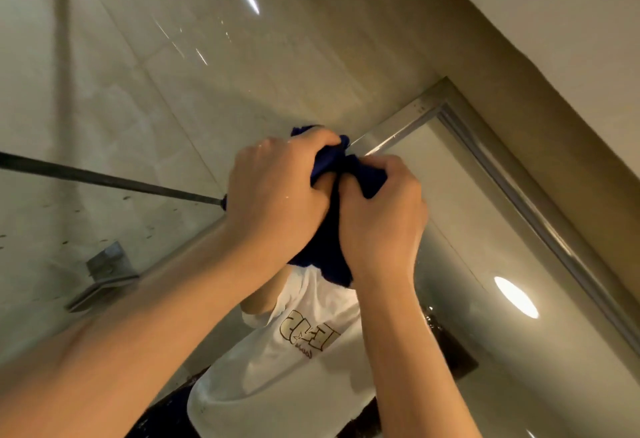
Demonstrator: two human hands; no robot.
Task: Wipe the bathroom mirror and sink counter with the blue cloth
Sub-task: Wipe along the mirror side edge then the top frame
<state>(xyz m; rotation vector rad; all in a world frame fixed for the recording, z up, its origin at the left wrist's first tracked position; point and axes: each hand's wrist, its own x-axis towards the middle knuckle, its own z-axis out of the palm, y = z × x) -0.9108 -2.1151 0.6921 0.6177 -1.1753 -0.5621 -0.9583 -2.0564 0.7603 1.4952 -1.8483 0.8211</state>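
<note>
A home bathroom: glossy pale wall tiles (173,57) fill the left, a metal-framed mirror (450,230) sits at right, and a glass panel's metal bracket (107,264) shows near left.

Shirt print: gold outlined block letters on my white T-shirt (277,351), seen reversed in the mirror (450,230); I cannot read them.
Script beneath: too small.
</note>
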